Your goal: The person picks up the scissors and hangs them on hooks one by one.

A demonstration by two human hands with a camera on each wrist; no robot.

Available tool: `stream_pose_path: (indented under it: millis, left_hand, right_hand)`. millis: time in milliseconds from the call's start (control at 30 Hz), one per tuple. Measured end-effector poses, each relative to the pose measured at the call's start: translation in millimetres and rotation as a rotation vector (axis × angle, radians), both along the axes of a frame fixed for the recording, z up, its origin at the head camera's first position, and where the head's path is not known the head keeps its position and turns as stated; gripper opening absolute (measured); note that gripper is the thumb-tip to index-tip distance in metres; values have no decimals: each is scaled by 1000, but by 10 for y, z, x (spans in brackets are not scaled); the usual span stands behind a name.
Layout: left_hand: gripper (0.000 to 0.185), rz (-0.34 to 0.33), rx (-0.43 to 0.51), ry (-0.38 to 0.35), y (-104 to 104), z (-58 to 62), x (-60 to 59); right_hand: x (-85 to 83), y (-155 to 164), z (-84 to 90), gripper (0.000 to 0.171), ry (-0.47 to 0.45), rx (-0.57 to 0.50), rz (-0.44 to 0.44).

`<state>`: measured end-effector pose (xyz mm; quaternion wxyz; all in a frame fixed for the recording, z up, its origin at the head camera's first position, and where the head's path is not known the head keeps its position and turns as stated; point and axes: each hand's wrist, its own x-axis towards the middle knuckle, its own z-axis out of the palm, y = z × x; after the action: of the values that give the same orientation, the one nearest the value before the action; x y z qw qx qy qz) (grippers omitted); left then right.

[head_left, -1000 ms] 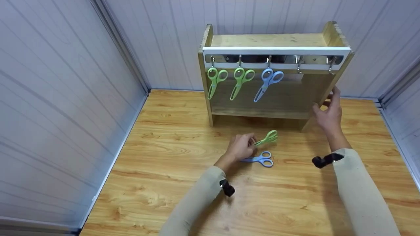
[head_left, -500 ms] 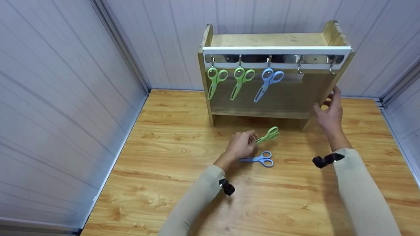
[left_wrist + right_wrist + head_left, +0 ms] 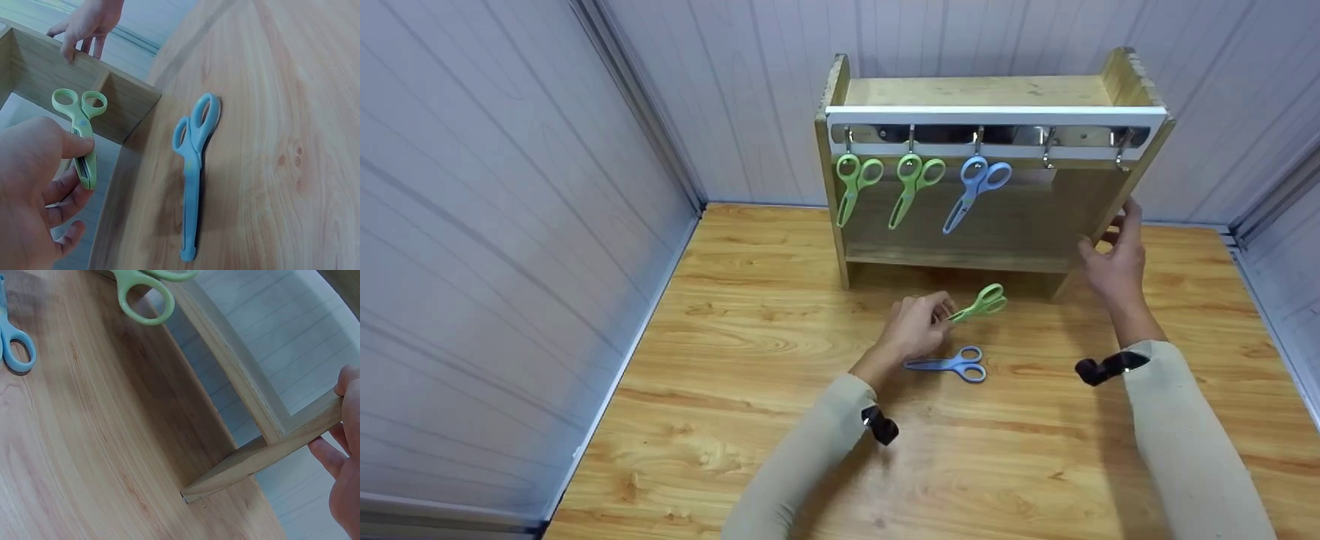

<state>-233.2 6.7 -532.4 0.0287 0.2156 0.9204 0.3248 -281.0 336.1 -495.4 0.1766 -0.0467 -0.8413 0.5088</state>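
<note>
My left hand [image 3: 915,328] pinches a pair of green scissors [image 3: 82,126] by the blade end, thumb on one side and fingers on the other, with the handle loops pointing away from the palm. Just in front of that hand, a pair of blue scissors [image 3: 956,364] lies flat on the wooden surface. My right hand [image 3: 1116,266] grips the right side panel of the wooden shelf [image 3: 264,458], thumb at the front and fingers behind. From the hook rail [image 3: 997,114] along the shelf's top hang two green scissors [image 3: 910,187] and one blue pair [image 3: 971,193].
Two hooks [image 3: 1046,150] at the rail's right end carry nothing. The shelf stands near the back wall [image 3: 750,97], and a panelled wall [image 3: 510,225] closes off the left. Wooden surface [image 3: 720,322] stretches around both arms.
My left hand has lifted the green scissors slightly and moved them a little forward and to the right. My right hand stays on the shelf's side.
</note>
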Motion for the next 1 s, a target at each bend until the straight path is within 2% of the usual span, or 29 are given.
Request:
stream_pose_path:
  millis: [267,533,800,1000]
  left_hand:
    - [14,-22,36,21,-4,61,-22]
    - [15,-38,58,49,-1,98,-25]
    - [15,-22,67,79,19,196,-13]
    - [16,-21,95,91,43,261,6]
  right_hand:
    - [22,31,32,85,-33,4,19]
    - [26,20,26,84,-13,11,9]
    - [-7,26,-5,84,15,3,-17]
    - [2,6,9,84,4,-12,5]
